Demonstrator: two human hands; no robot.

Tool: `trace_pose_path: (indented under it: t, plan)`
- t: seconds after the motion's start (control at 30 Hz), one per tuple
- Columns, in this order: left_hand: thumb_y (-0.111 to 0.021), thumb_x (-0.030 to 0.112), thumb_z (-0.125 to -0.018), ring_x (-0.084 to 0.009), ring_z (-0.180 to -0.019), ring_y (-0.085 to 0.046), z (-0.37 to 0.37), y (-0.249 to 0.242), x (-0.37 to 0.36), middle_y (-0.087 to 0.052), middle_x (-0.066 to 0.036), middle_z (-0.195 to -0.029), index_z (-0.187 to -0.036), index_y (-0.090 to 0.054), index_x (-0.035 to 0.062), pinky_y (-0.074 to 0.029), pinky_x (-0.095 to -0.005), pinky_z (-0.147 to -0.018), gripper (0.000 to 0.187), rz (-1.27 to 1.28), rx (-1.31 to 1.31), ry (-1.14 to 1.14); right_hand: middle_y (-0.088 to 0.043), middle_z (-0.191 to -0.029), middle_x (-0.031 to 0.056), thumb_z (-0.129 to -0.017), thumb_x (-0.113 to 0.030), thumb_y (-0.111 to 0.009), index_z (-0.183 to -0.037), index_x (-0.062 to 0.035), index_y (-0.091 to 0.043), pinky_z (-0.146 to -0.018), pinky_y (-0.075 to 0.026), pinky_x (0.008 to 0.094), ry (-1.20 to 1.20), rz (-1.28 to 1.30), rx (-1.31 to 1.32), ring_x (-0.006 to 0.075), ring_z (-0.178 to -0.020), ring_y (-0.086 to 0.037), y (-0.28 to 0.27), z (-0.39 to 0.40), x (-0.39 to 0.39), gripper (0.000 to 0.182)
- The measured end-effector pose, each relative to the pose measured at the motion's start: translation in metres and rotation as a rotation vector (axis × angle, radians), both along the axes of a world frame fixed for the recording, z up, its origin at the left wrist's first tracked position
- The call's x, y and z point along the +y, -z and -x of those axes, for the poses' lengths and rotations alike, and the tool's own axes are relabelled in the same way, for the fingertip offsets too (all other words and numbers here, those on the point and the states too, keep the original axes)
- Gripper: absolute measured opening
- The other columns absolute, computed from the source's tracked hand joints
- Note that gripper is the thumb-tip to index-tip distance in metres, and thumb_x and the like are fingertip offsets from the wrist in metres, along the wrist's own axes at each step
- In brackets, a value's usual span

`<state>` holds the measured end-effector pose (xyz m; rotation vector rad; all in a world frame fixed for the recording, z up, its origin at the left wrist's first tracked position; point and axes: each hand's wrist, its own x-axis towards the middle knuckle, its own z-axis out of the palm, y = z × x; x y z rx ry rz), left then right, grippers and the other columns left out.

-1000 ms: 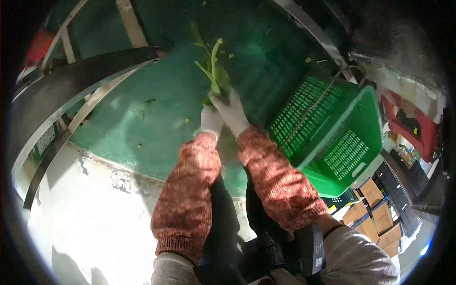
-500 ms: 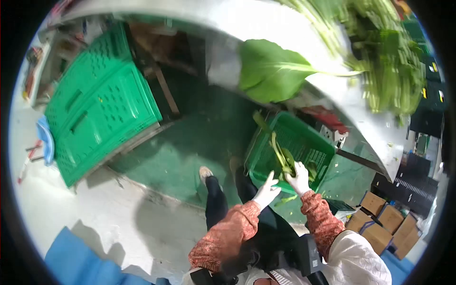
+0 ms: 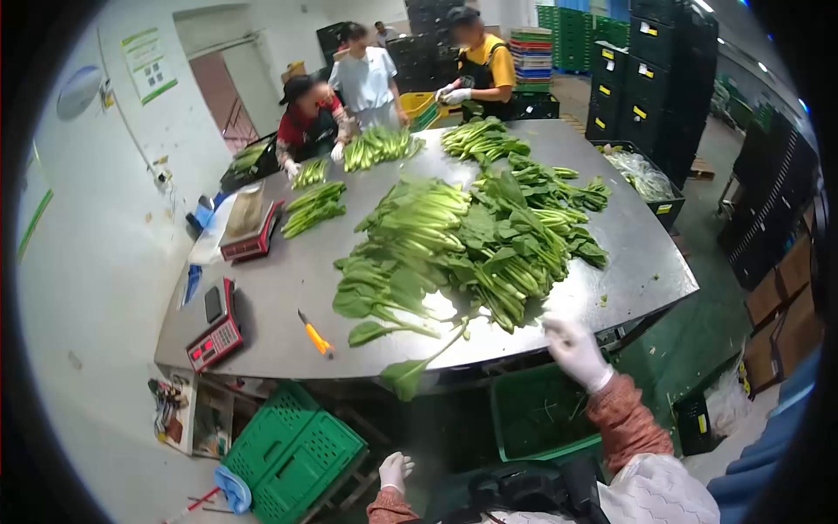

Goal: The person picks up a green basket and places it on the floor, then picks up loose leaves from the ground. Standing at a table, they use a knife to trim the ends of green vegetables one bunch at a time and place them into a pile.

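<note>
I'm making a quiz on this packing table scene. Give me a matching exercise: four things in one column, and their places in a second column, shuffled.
Things:
1. orange-handled knife
2. red scale
3. green crate
4. right hand

Places:
A. on the floor under the table's near left corner
B. at the table's near edge, right of the leafy greens
C. on the table, just left of the greens
D. at the table's near left corner

Pairs: 1-C, 2-D, 3-A, 4-B
</note>
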<state>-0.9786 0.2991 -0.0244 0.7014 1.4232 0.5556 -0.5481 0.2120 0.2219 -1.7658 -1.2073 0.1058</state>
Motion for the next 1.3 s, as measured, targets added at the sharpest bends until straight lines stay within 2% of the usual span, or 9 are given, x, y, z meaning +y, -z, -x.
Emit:
trace_pose_path:
  t: [0.1, 0.17, 0.23, 0.3, 0.43, 0.6, 1.03, 1.2, 1.3]
  plan:
    - [-0.057, 0.021, -0.093, -0.0267, -0.086, -0.067, -0.019, -0.007, 0.024, -0.066, -0.016, -0.103, -0.117, -0.055, 0.0028, -0.054, -0.0353, -0.072, 0.030, 0.006, -0.149, 0.049, -0.064, -0.109, 0.0167, -0.082, 0.007, -0.052, -0.117, 0.0001, -0.060, -0.087, -0.049, 0.0380, -0.084, -0.207, -0.535, 0.0307, -0.095, -0.064, -0.196, 0.034, 0.009, 0.037]
    - [-0.057, 0.022, -0.093, -0.0277, -0.090, -0.067, -0.029, -0.014, 0.050, -0.065, -0.016, -0.106, -0.118, -0.055, 0.0026, -0.053, -0.0364, -0.076, 0.032, 0.072, -0.189, 0.283, -0.063, -0.109, 0.0206, -0.079, 0.005, -0.052, -0.109, -0.0004, -0.063, -0.095, -0.044, 0.0473, -0.120, -0.428, -0.901, 0.0365, -0.102, -0.061, -0.273, 0.074, 0.006, 0.032]
    - [-0.057, 0.020, -0.093, -0.0274, -0.090, -0.067, -0.037, -0.023, 0.081, -0.065, -0.016, -0.106, -0.118, -0.056, 0.0016, -0.053, -0.0369, -0.078, 0.031, -0.013, -0.148, 0.363, -0.061, -0.114, 0.0215, -0.081, 0.002, -0.052, -0.106, 0.0002, -0.063, -0.096, -0.043, 0.0467, -0.150, -0.398, -1.118, 0.0359, -0.103, -0.061, -0.314, 0.121, -0.005, 0.027]
    - [-0.059, 0.011, -0.090, -0.0211, -0.073, -0.067, -0.037, -0.016, 0.115, -0.067, -0.015, -0.093, -0.114, -0.058, -0.0008, -0.054, -0.0306, -0.064, 0.026, -0.093, -0.253, 0.289, -0.061, -0.112, 0.0209, -0.081, 0.002, -0.052, -0.105, 0.0002, -0.063, -0.095, -0.044, 0.0460, -0.201, -0.383, -1.290, 0.0353, -0.102, -0.061, -0.327, 0.145, -0.001, 0.027]
    - [-0.055, 0.014, -0.093, -0.0162, -0.074, -0.066, -0.043, -0.055, 0.162, -0.068, -0.010, -0.094, -0.117, -0.058, 0.0010, -0.051, -0.0277, -0.070, 0.028, -0.164, -0.125, 0.351, -0.062, -0.110, 0.0195, -0.081, 0.003, -0.051, -0.105, 0.0002, -0.064, -0.094, -0.044, 0.0445, -0.248, -0.325, -1.463, 0.0342, -0.100, -0.062, -0.336, 0.167, 0.027, 0.027]
    - [-0.055, 0.014, -0.093, -0.0182, -0.076, -0.067, -0.063, -0.037, 0.186, -0.068, -0.013, -0.095, -0.116, -0.057, -0.0011, -0.052, -0.0303, -0.069, 0.028, -0.144, -0.170, 0.441, -0.063, -0.107, 0.0178, -0.080, 0.005, -0.049, -0.104, 0.0002, -0.064, -0.092, -0.045, 0.0427, -0.258, -0.234, -1.559, 0.0327, -0.098, -0.063, -0.340, 0.158, 0.051, 0.028]
    - [-0.056, 0.012, -0.092, -0.0147, -0.077, -0.065, -0.137, -0.055, 0.193, -0.067, -0.012, -0.094, -0.117, -0.058, -0.0024, -0.053, -0.0259, -0.070, 0.029, -0.243, -0.142, 0.580, -0.066, -0.100, 0.0133, -0.079, 0.008, -0.046, -0.102, 0.0002, -0.066, -0.088, -0.048, 0.0380, -0.337, -0.319, -1.429, 0.0290, -0.093, -0.064, -0.301, 0.075, 0.076, 0.031]
    - [-0.064, 0.017, -0.087, -0.0170, -0.083, -0.065, -0.187, -0.052, 0.200, -0.068, -0.012, -0.095, -0.116, -0.060, 0.0000, -0.052, -0.0296, -0.075, 0.034, -0.685, 0.040, 0.686, -0.067, -0.098, 0.0115, -0.078, 0.010, -0.045, -0.101, 0.0002, -0.067, -0.087, -0.049, 0.0362, -0.289, -0.474, -1.131, 0.0275, -0.091, -0.065, -0.251, 0.017, 0.093, 0.033]
    - [-0.071, 0.018, -0.079, -0.0261, -0.080, -0.064, -0.205, -0.063, 0.189, -0.065, -0.011, -0.095, -0.115, -0.060, 0.0056, -0.052, -0.0350, -0.075, 0.040, -1.044, 0.416, 0.822, -0.068, -0.096, 0.0105, -0.078, 0.011, -0.044, -0.100, 0.0002, -0.067, -0.086, -0.050, 0.0351, -0.164, -0.424, -0.542, 0.0267, -0.089, -0.066, -0.166, -0.024, 0.130, 0.034]
